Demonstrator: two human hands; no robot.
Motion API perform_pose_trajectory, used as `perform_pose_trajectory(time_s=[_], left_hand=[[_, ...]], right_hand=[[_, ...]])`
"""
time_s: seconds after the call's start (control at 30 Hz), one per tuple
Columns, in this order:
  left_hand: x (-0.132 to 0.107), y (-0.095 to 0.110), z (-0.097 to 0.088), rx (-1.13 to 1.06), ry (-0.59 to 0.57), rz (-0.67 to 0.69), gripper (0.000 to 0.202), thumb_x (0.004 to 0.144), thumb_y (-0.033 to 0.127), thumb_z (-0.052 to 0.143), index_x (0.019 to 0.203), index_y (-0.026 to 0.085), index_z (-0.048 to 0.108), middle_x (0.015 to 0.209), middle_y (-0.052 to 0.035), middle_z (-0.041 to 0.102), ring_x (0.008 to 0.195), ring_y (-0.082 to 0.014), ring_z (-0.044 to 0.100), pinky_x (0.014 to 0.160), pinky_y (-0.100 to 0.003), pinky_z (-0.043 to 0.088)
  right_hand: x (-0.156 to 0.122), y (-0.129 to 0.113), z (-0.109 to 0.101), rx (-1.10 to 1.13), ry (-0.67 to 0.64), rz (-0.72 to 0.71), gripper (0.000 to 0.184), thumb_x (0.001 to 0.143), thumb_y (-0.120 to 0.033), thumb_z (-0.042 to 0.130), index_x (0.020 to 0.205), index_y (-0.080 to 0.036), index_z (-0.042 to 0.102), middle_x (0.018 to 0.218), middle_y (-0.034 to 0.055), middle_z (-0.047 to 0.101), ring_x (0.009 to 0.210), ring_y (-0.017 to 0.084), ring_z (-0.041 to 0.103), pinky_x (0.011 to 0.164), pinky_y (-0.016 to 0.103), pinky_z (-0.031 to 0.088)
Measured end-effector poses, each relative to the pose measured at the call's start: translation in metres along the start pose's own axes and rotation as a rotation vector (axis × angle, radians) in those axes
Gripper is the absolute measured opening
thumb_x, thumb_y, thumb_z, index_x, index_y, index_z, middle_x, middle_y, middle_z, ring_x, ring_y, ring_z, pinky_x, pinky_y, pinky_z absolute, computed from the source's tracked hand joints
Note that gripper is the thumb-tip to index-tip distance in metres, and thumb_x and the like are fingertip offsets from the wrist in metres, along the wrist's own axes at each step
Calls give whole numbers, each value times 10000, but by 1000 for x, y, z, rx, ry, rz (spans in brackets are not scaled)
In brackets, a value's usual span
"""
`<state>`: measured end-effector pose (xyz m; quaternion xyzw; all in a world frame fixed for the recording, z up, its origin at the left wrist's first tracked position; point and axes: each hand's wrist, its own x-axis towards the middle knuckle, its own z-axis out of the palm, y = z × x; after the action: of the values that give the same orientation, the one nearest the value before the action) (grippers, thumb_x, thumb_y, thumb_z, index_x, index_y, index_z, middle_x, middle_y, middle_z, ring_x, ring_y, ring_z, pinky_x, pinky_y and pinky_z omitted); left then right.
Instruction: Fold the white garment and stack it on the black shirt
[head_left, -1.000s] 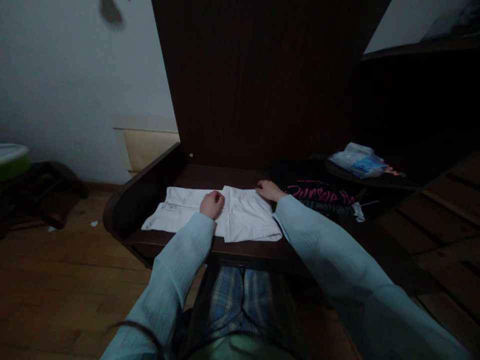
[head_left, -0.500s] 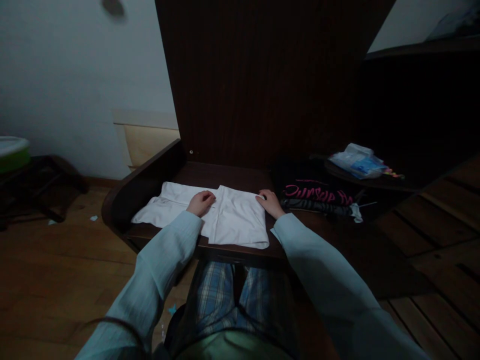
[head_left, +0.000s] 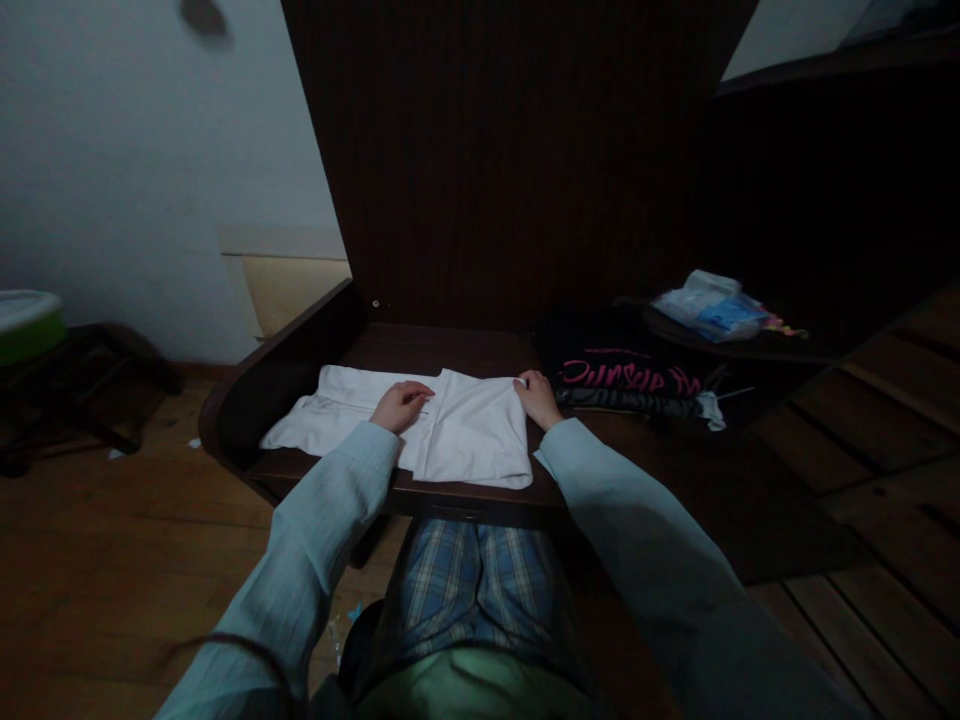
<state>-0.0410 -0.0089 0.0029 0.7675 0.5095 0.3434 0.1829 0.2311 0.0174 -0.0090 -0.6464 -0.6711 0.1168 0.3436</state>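
Note:
A white folded garment [head_left: 484, 430] lies flat on the dark wooden desktop [head_left: 450, 345], its right part doubled over in a thicker layer. My left hand [head_left: 401, 407] rests on the cloth just left of that folded edge. Its fingers are curled together, and whatever they may pinch is hidden. At the garment's upper right corner, my right hand [head_left: 538, 398] has its fingers and thumb closed on the edge of the cloth.
Right of the garment sits a stack of dark folded clothes [head_left: 630, 375] with pink lettering. A plastic packet [head_left: 712, 308] lies on a small shelf behind it. The desk's raised left side [head_left: 277, 360] borders the garment. A green and white container [head_left: 30, 325] stands far left.
My right hand has closed more tightly at the garment's upper right corner. The left hand stays almost in place on the cloth. The view has shifted slightly.

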Motion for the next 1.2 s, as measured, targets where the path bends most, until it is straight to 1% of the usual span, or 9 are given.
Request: perform_pose_trajectory(time_s=[0.13,0.27,0.43,0.63,0.73,0.87,0.97,1.13,1.2], left_hand=[[0,-2,1,12,14,-4,199,735,172,487,810,189,670,925,-37,663,897,-161,582,880,-308,417],[1,-6,3,0,21,-1,195,742,155,490,817,187,667,927,-35,664,894,-157,581,874,-301,420],[1,-7,5,56,46,17,222,751,109,476,821,188,671,896,-42,670,864,-160,583,839,-300,434],[1,0,5,217,21,72,207,765,148,496,859,190,675,893,-63,663,857,-190,572,818,-311,432],[1,3,5,266,12,63,200,761,151,493,837,182,676,877,-74,657,857,-204,566,807,-312,430],[1,5,5,290,1,67,212,755,123,471,811,187,665,844,-64,646,851,-198,555,805,-305,424],[-1,8,4,281,24,103,192,755,133,472,799,182,653,844,-63,628,858,-196,539,807,-312,422],[-4,11,3,195,140,191,157,711,132,498,773,176,636,929,-59,596,926,-192,506,870,-324,399],[-5,11,4,165,118,180,152,677,121,507,740,179,633,913,-53,593,919,-193,506,871,-326,403]], right_hand=[[-5,-7,-6,-17,-5,-83,165,770,-166,443,905,-156,537,961,98,557,970,209,478,867,334,358],[-5,-25,-22,-1,-47,-330,229,772,-126,453,973,-166,554,1116,95,528,1087,196,435,934,339,320],[3,-67,-35,-110,-316,-617,257,776,-92,463,986,-151,600,1063,87,577,1031,184,481,909,324,336],[0,-111,-10,-264,-580,-821,278,805,-111,458,1030,-171,610,988,86,617,929,174,543,804,280,377],[-5,-119,7,-304,-636,-834,261,790,-123,484,1009,-181,613,987,78,622,902,174,555,773,266,380],[-5,-120,20,-381,-640,-762,176,787,-125,473,897,-145,609,915,85,630,847,174,561,728,252,372],[-2,-120,17,-366,-617,-711,148,807,-150,461,888,-156,585,909,71,627,829,164,558,698,237,358],[-1,-124,4,-350,-516,-666,119,819,-170,456,869,-162,564,896,64,617,817,162,556,659,230,345],[-3,-125,2,-358,-462,-648,116,821,-166,455,875,-162,558,911,67,614,844,168,553,664,232,348]])
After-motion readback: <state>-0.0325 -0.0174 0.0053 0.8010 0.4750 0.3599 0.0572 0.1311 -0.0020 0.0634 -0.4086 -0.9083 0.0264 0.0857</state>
